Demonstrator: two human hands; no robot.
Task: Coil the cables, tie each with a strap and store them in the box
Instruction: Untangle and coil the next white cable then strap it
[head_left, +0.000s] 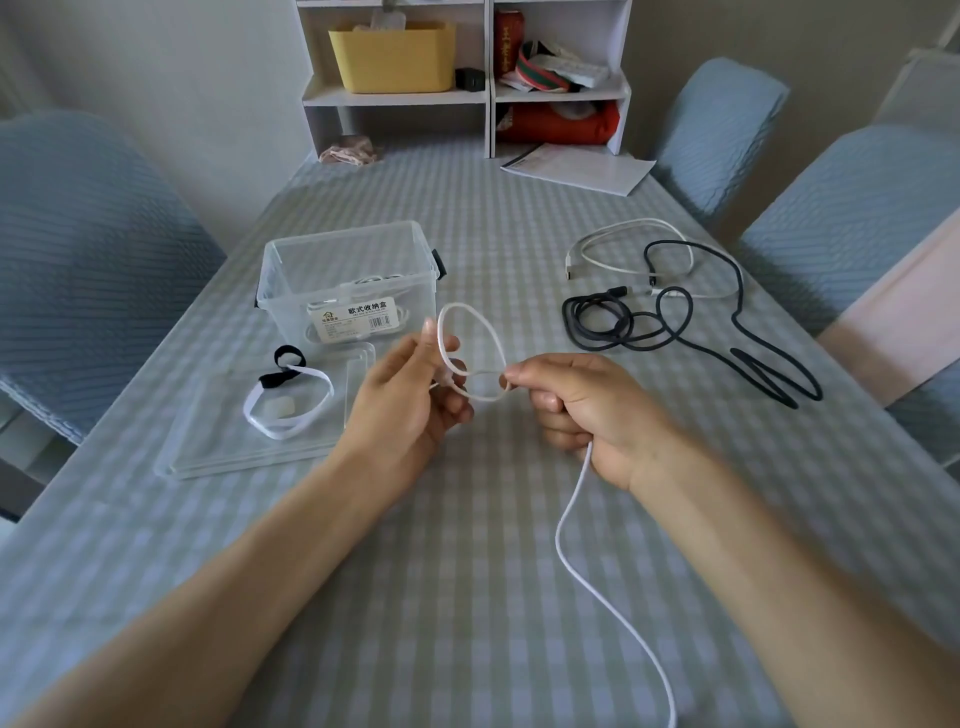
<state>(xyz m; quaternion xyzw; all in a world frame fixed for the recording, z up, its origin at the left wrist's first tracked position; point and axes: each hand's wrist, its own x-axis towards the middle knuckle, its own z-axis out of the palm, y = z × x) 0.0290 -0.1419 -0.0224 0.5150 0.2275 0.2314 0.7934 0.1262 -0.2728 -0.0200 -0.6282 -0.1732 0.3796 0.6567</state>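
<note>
Head view, looking down at a table covered in a pale blue-and-white checked cloth (467, 545). A thin white cable (470, 358) is held up in the air between two bare hands, just in front of a clear plastic box (345, 270). The cable forms a loop or two between the hands. The left hand (410, 400) grips one side of the loop, its fingers curled around the cord with the index finger raised. The right hand (576, 410) pinches the other side of the loop between thumb and curled fingers; the rest of the cable drops from under this fist and trails down over the cloth toward the viewer.

The box stands open, with a printed label on its near wall and some white cable visible inside. Its clear lid (260, 436) lies flat just in front of the box, to the left of the left hand. On the lid rest a white strap (288, 410) curled into a ring and a black strap (283, 366) beside it.

Well to the right of the box, a dark cable (675, 322) lies loosely tangled on the cloth, and another white cable (628, 249) lies behind it, overlapping it. Behind the box, at the table's far end, stands a white shelf unit (467, 93) holding a yellow bin (392, 54), with papers (576, 166) beside it. Blue-covered chairs (88, 244) flank the table.
</note>
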